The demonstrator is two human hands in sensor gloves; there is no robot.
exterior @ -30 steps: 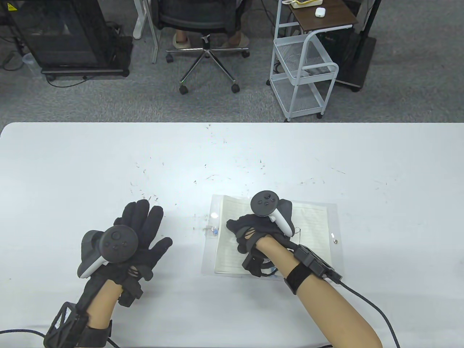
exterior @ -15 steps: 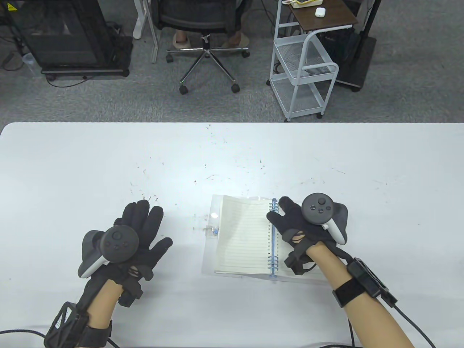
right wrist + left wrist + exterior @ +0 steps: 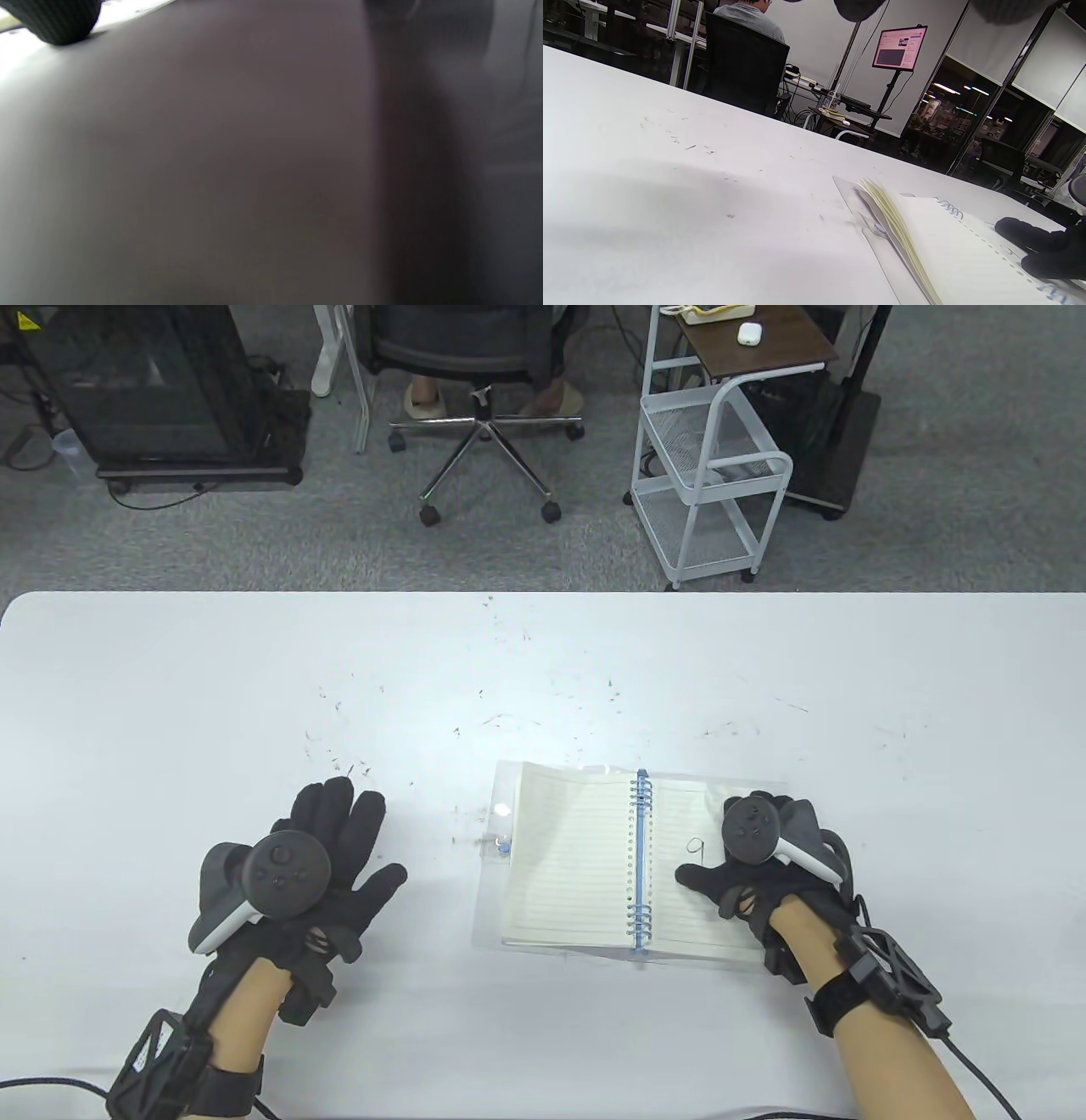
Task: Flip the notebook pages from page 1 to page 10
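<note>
A spiral notebook (image 3: 577,857) with a blue wire binding (image 3: 642,861) lies open on the white table (image 3: 543,670), on its clear plastic cover. The right page bears a handwritten 9 (image 3: 696,846). My right hand (image 3: 764,857) rests on the right page near its outer edge, thumb pointing left toward the 9; I cannot tell whether it pinches the page. My left hand (image 3: 331,848) lies flat on the table, fingers spread, left of the notebook and apart from it. The notebook also shows in the left wrist view (image 3: 950,245). The right wrist view is dark and blurred.
Small dark specks are scattered on the table beyond the notebook (image 3: 509,712). Past the far edge stand an office chair (image 3: 484,381), a white wire cart (image 3: 713,475) and a black cabinet (image 3: 161,390).
My right hand carried a page over to the left side, then moved back right and settled on the right page, which now shows the 9. My left hand barely moved.
</note>
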